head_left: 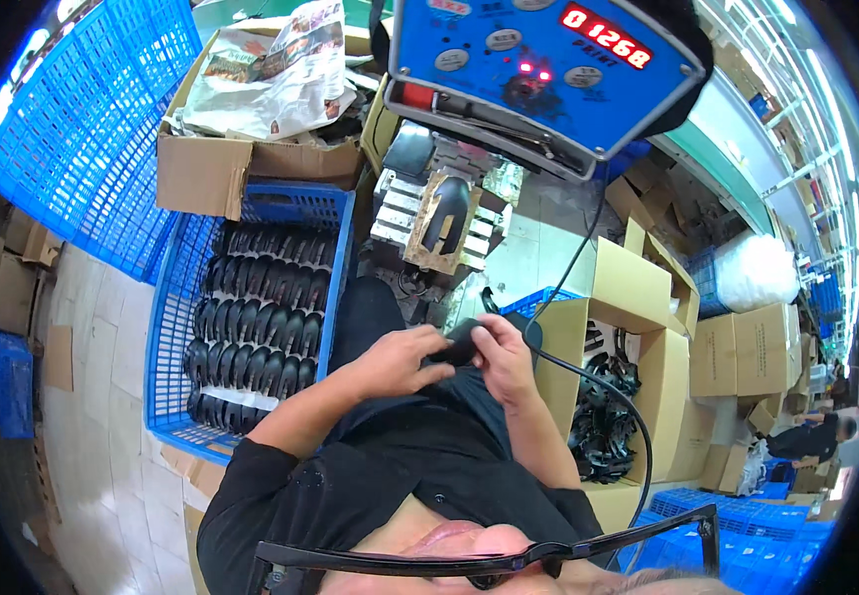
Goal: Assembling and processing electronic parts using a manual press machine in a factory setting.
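Note:
Over my lap, both hands are on a black curved plastic part (460, 345). My right hand (506, 357) pinches its right end between thumb and fingers. From the other side, my left hand (400, 361) closes on the left end, with the thumb below and the fingers above. Just ahead stands a metal fixture with a tan jig (428, 250), and a dark curved shell (452, 206) sits in it. My fingers hide part of the piece in my hands.
A blue crate (160, 372) with rows of black curved parts stands at left. At right, an open carton (659, 397) holds dark parts. A blue control panel (548, 109) overhangs the fixture; a black cable (588, 372) passes beside my right arm. A person (808, 437) is far right.

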The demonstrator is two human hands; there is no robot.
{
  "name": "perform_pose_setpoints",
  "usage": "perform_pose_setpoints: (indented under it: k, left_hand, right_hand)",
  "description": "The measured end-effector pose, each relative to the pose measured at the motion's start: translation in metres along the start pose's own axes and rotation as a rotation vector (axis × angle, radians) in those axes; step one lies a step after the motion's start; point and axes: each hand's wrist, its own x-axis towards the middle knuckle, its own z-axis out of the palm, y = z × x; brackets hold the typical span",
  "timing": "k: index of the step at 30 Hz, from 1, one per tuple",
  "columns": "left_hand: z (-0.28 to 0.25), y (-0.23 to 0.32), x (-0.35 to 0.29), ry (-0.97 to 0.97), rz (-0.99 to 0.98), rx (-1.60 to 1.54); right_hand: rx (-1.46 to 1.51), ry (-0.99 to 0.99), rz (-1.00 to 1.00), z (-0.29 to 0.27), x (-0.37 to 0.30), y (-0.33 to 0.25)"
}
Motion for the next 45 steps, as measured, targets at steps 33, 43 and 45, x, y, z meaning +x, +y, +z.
perform_pose_setpoints:
  k: [33, 43, 45]
  left_hand:
    - [-0.090, -0.017, 0.026, 0.823, -0.247, 0.374]
    - [-0.120, -0.090, -0.163, 0.749, -0.892, 0.259]
    - [-0.107, -0.097, -0.213, 0.701, -1.027, 0.283]
  right_hand:
    - [-0.239, 0.111, -0.373, 0.062, 0.135, -0.065]
    - [-0.343, 0.105, -0.345, 0.017, 0.125, -0.035]
    - [-0.497, 0.081, -0.298, -0.014, 0.100, -0.021]
